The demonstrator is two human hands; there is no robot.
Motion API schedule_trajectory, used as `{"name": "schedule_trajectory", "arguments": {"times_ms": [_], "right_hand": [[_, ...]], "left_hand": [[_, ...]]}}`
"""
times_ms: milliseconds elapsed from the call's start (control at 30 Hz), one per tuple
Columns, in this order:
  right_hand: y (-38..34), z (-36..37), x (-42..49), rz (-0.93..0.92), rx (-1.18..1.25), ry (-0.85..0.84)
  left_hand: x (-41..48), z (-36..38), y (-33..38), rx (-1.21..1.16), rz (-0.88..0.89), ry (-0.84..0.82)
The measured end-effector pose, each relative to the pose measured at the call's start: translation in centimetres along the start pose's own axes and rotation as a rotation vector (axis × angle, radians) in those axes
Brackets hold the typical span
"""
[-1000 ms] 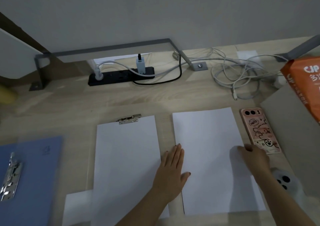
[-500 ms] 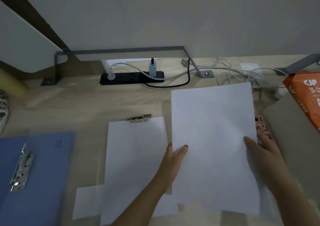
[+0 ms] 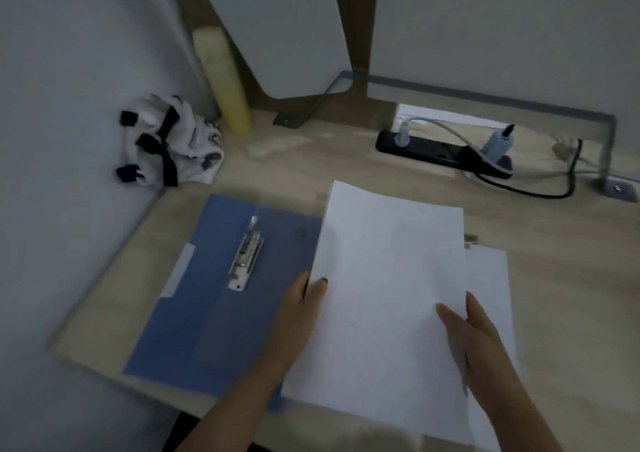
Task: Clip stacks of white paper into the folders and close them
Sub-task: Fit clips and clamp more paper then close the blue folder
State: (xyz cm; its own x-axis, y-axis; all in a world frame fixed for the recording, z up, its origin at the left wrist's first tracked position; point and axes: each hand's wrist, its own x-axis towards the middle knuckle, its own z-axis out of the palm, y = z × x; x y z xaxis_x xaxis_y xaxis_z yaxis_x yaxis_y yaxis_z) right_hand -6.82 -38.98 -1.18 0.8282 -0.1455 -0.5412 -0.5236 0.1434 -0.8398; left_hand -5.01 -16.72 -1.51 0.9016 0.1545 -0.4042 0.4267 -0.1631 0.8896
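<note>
Swung toward blue folder (image 3: 221,313), blank white stack (image 3: 388,295) pinched by left fingers (image 3: 318,287), right fingers (image 3: 450,316).

Blue folder (image 3: 207,299), white paper (image 3: 388,299), yellow roll (image 3: 225,81), black-and-white cloth (image 3: 173,146)

Right part of blue folder (image 3: 221,295) hidden behind paper stack (image 3: 388,295), fingers of left grip (image 3: 301,309) concealed behind that stack, clipped sheet (image 3: 488,278) mostly covered, its clip (image 3: 471,237) showing only a corner, folder emblem (image 3: 302,234) too blurred to read, both forearms cut off at lower edge
</note>
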Motion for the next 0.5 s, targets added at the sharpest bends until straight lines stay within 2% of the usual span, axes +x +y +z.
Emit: {"name": "schedule_trajectory", "arguments": {"times_ms": [200,367,500], "right_hand": [[3.0,8.2,0.0,0.074,-0.002,0.009],[4.2,10.6,0.6,0.105,0.02,0.056],[4.6,11.4,1.4,0.105,-0.007,0.072]], "left_hand": [[2.6,-8.2,-3.0,0.204,0.034,0.055],[5.7,-11.6,-2.7,0.198,0.118,0.234],[9.3,-13.1,-1.6,0.235,0.09,0.162]]}}
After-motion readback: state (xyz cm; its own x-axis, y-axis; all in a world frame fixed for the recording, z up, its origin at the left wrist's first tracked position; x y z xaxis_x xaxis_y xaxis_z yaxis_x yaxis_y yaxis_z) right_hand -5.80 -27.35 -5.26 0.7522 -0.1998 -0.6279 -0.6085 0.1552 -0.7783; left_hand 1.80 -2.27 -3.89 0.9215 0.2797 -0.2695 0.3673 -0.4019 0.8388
